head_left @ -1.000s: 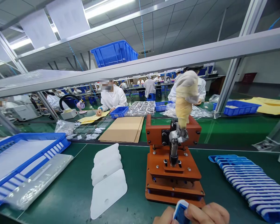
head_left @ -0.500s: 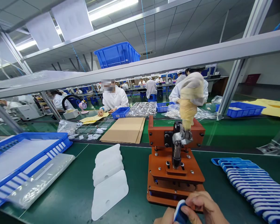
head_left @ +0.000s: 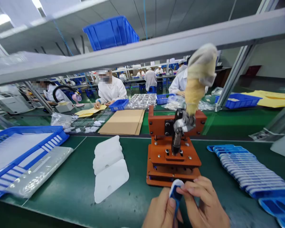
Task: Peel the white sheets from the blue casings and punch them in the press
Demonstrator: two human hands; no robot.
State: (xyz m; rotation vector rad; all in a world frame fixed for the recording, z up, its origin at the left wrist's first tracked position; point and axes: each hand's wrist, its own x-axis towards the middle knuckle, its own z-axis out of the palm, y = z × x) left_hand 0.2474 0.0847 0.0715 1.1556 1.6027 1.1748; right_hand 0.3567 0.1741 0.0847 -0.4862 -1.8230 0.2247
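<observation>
My left hand (head_left: 161,209) grips a small blue piece with a white rim (head_left: 176,192), held upright at the front of the bench. The fingertips of my right hand (head_left: 201,199) pinch its upper right edge; its lower part is hidden by my fingers. Just behind my hands stands an orange-brown toggle press (head_left: 173,161), its lever wrapped in cloth and tape (head_left: 196,85) and pointing up. A long row of overlapping blue and white pieces (head_left: 249,171) lies to the right. Left of the press, several white flat sheets (head_left: 111,182) overlap on the green bench.
A blue basket (head_left: 41,144) and a clear plastic bag (head_left: 47,167) lie at the left. Brown cardboard (head_left: 122,123) lies behind the sheets. A metal shelf rail (head_left: 142,52) crosses above, bearing a blue bin (head_left: 111,33). Co-workers in white sit across the line.
The view has tilted down, so more of both hands and the row at the right shows. My hands still hold the blue and white piece, now higher in the picture.
</observation>
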